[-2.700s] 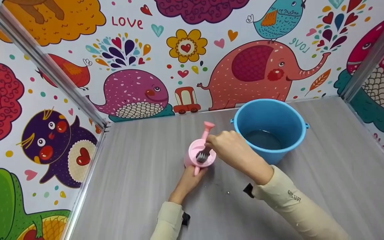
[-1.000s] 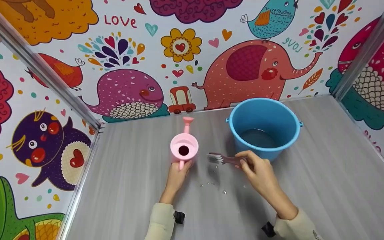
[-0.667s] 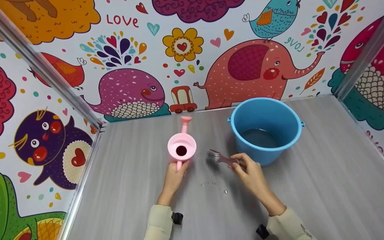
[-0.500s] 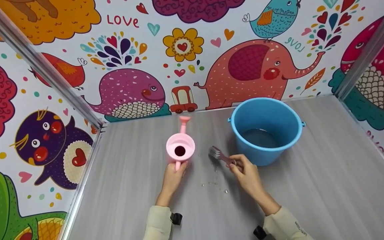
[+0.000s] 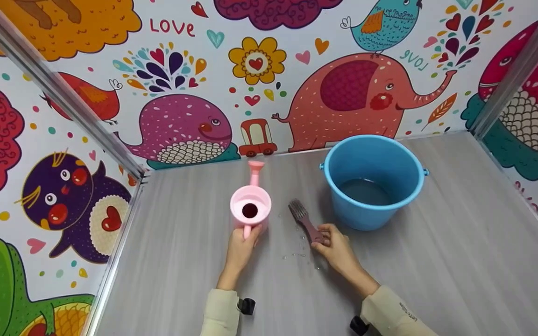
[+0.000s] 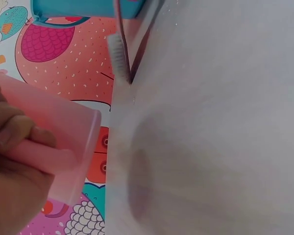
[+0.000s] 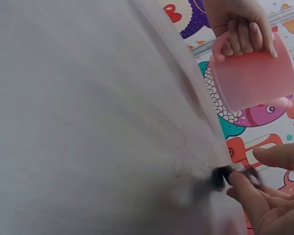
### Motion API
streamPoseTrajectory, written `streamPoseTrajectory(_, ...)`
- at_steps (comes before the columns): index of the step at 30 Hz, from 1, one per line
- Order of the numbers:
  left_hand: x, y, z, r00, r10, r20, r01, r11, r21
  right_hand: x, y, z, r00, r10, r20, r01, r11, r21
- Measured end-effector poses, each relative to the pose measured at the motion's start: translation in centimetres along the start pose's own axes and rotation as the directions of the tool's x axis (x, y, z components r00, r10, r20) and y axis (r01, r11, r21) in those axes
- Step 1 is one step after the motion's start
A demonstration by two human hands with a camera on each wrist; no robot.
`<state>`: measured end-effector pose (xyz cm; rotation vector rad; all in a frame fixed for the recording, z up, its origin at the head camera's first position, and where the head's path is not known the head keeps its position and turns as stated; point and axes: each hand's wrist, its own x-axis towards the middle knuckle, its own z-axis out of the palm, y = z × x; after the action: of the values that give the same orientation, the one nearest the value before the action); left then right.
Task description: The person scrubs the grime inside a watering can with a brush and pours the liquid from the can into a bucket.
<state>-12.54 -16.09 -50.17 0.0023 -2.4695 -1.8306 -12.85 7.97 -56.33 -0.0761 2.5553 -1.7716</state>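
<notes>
My left hand point(image 5: 241, 252) grips the handle of a pink toy watering can point(image 5: 254, 200), fingers curled round it. The can hangs a little above the table, its shadow apart from it in the left wrist view, with its round opening showing dark inside. My right hand point(image 5: 339, 249) pinches the handle end of a mauve brush point(image 5: 310, 229) between thumb and fingers. Low over the table, the brush slants away from me, its bristles point(image 6: 117, 57) seen from the side in the left wrist view. There its head tip appears to touch the tabletop.
A blue bucket point(image 5: 367, 217) with some water point(image 5: 366, 191) at its bottom stands behind my right hand. Several water drops point(image 5: 302, 255) dot the grey table point(image 5: 180, 261). Printed cartoon walls point(image 5: 185, 126) bound the table at the back and sides.
The brush came out of the watering can, moved right, then turned and sank towards the table in my right hand. My left hand shifted left with the can.
</notes>
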Motion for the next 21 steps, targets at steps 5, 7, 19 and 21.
streamPoseTrajectory(5, -0.1, -0.1, -0.1, 1.000, -0.010, -0.006, 0.010, 1.000, -0.001, -0.4, 0.0, 0.3, 0.998, -0.002, 0.055, 0.007, 0.996, -0.093)
streamPoseTrajectory(7, -0.1, -0.1, -0.1, 1.000, -0.015, -0.004, 0.015, 1.000, -0.008, -0.4, 0.0, 0.4, 0.997, 0.009, 0.079, 0.001, 0.993, -0.116)
streamPoseTrajectory(19, -0.3, -0.2, -0.1, 1.000, -0.001, -0.005, 0.001, 1.000, 0.003, -1.0, 0.1, 1.0, 0.965, -0.029, 0.259, 0.059, 0.992, -0.110)
streamPoseTrajectory(21, -0.4, -0.3, -0.1, 1.000, -0.003, -0.006, 0.003, 1.000, 0.003, -1.0, 0.1, 1.1, 0.960, -0.041, 0.276, 0.074, 0.991, -0.110)
